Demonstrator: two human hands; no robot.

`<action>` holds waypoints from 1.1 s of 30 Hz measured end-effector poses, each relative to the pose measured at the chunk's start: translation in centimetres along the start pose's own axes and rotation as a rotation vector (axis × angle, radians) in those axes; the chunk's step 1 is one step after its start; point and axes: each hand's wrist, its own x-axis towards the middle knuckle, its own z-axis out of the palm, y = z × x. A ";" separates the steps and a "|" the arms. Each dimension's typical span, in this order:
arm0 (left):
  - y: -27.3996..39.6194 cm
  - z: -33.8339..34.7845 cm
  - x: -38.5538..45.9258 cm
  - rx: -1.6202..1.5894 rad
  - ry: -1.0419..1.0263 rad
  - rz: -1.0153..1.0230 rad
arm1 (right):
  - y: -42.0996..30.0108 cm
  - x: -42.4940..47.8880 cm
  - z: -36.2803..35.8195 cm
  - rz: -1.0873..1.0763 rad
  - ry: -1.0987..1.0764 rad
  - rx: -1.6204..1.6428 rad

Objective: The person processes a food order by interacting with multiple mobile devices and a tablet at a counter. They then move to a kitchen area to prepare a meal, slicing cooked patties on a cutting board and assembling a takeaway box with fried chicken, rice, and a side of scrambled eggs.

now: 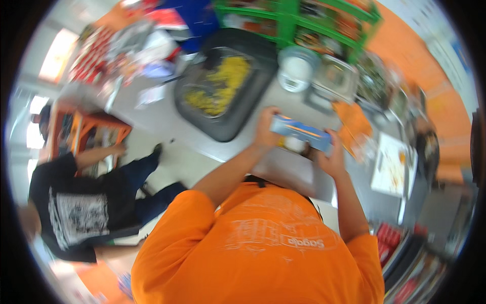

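Between my two hands I hold a long blue and white box [302, 132] with an orange stripe. My left hand [267, 127] grips one end, and my right hand [332, 155] grips the other. Beneath the box a round white item [294, 144] is partly covered; its kind is unclear. Left of my hands sits a big black tray [228, 131] with a clear-looking container of yellow food pieces [233, 81] in it. A white kitchen scale [295, 78] stands beyond the box, beside a metal container [336, 76]. An orange cloth [353, 125] lies right of my right hand.
A stained white cutting board [393, 165], with what looks like a knife along it, lies at the right on the metal table [250, 110]. Green shelving [284, 22] stands behind. A person in a black shirt [83, 205] is at the left, near an orange stand [93, 123].
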 end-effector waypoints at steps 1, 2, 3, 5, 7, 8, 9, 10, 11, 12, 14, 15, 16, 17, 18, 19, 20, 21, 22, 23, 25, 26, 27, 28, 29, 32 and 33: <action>-0.4 0.3 0.2 0.017 0.032 0.034 | -0.8 0.7 -0.3 0.110 -0.004 0.151; 0.3 0.0 0.7 0.057 -0.006 -0.003 | -1.2 1.1 -0.8 0.236 -0.008 0.279; 1.1 -0.3 1.2 0.074 -0.047 -0.037 | -0.8 1.1 -0.5 0.219 -0.026 0.234; 0.7 0.2 -0.1 0.092 0.046 -0.030 | 0.2 0.7 -1.4 0.186 -0.062 0.131; 0.1 -0.2 -0.8 0.065 0.110 -0.071 | 0.6 -0.4 -0.6 -0.129 -0.101 -0.027; 0.0 -0.9 -1.1 0.022 0.133 -0.119 | 0.7 -0.6 -0.3 -0.277 -0.113 -0.104; -0.1 -1.4 -1.6 -0.025 0.143 -0.167 | 0.9 -0.7 -0.3 -0.305 -0.098 -0.084; -0.2 -1.7 -2.0 0.108 0.168 -0.278 | 1.1 -0.8 -0.6 -0.319 -0.080 -0.071; -0.6 -2.3 -2.2 0.242 0.186 -0.384 | 1.3 -0.8 -0.9 -0.328 -0.058 -0.061; 1.3 -3.8 -0.7 0.341 -0.090 -0.635 | 1.4 -0.7 -1.2 -0.257 -0.080 -0.067; 3.2 -5.2 -1.2 0.164 -0.377 -1.041 | 0.3 -0.1 -1.6 -0.134 -0.140 -0.019; 2.7 -4.9 -2.5 -0.102 -0.366 -1.198 | -0.2 0.4 -1.7 -0.090 -0.158 0.045; 2.7 -4.1 -3.2 -0.359 -0.335 -1.346 | -0.3 0.6 -1.7 -0.145 -0.160 0.029; 3.9 -2.4 -3.2 -0.634 -0.276 -1.361 | 0.0 0.5 -1.9 -0.204 -0.155 0.015; 5.9 -0.8 -3.1 -0.900 -0.198 -1.364 | 0.3 0.4 -2.1 -0.183 -0.159 0.047; 7.1 0.4 -2.8 -1.162 -0.112 -1.350 | 0.6 0.5 -2.1 -0.167 -0.159 0.082; 6.9 1.7 -2.8 -1.307 -0.087 -1.287 | 0.8 0.5 -2.2 -0.154 -0.162 0.117; 6.8 2.9 -2.9 -1.451 -0.054 -1.222 | 0.8 0.6 -2.4 -0.180 -0.165 0.112; 6.6 3.7 -3.0 -1.594 -0.018 -1.149 | 0.8 0.8 -2.6 -0.209 -0.171 0.106; 6.5 4.2 -3.2 -1.686 0.016 -1.131 | 0.7 0.9 -2.8 -0.239 -0.178 0.102; 7.9 4.7 -3.0 -1.866 0.075 -1.096 | 1.4 0.2 -2.2 -0.320 -0.153 0.059; 8.2 5.0 -3.0 -1.871 0.110 -1.089 | 1.9 -0.2 -1.7 -0.363 -0.140 0.039; 8.4 5.1 -3.1 -1.875 0.147 -1.081 | 2.4 -0.6 -1.3 -0.385 -0.142 0.010; 8.6 5.3 -3.1 -1.879 0.185 -1.072 | 2.7 -0.9 -1.0 -0.407 -0.143 -0.020; 7.9 5.3 -3.4 -1.743 0.273 -1.126 | 3.2 -1.1 -0.7 -0.429 -0.144 -0.049; 5.6 3.2 -4.9 -1.360 0.438 -1.263 | 3.6 -1.5 -0.2 -0.393 -0.025 0.048; 5.9 1.3 -4.4 -1.262 0.433 -1.296 | 3.7 -1.8 -0.2 -0.400 -0.031 0.035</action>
